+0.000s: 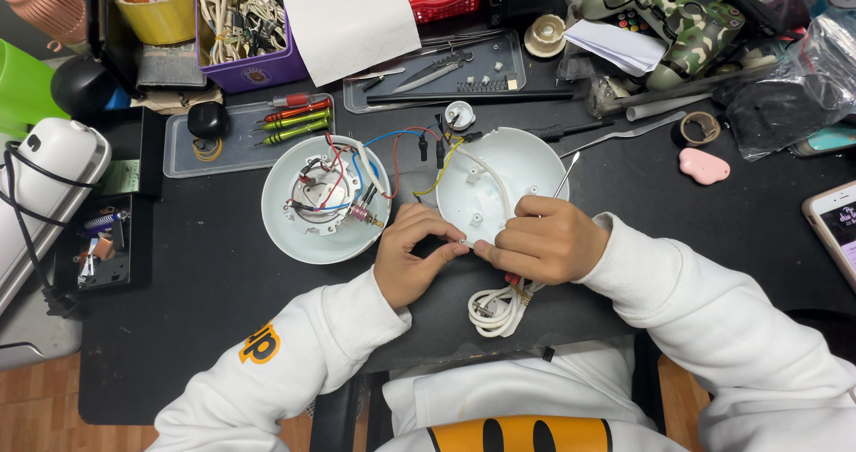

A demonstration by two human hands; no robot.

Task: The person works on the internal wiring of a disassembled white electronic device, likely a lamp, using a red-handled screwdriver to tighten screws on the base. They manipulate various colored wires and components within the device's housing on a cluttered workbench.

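Cord: white cable [489,177] runs out of the right-hand white shell half [517,162] down to a coil [493,309] at the table [205,327] edge, 6 o'clock.
Left hand [408,258]: fingertips pinched on the cable end.
Right hand [544,241]: clenched around the cable and a thin tool [565,174], it seems.
Left shell half [323,201]: at 9 o'clock, with red, blue and yellow wires bared.
Risk: a tug could likely strain those wires or drag the shell.
Room: clutter crowds 12 o'clock; phone [834,229] at 3 o'clock; open table lies toward 7 o'clock.
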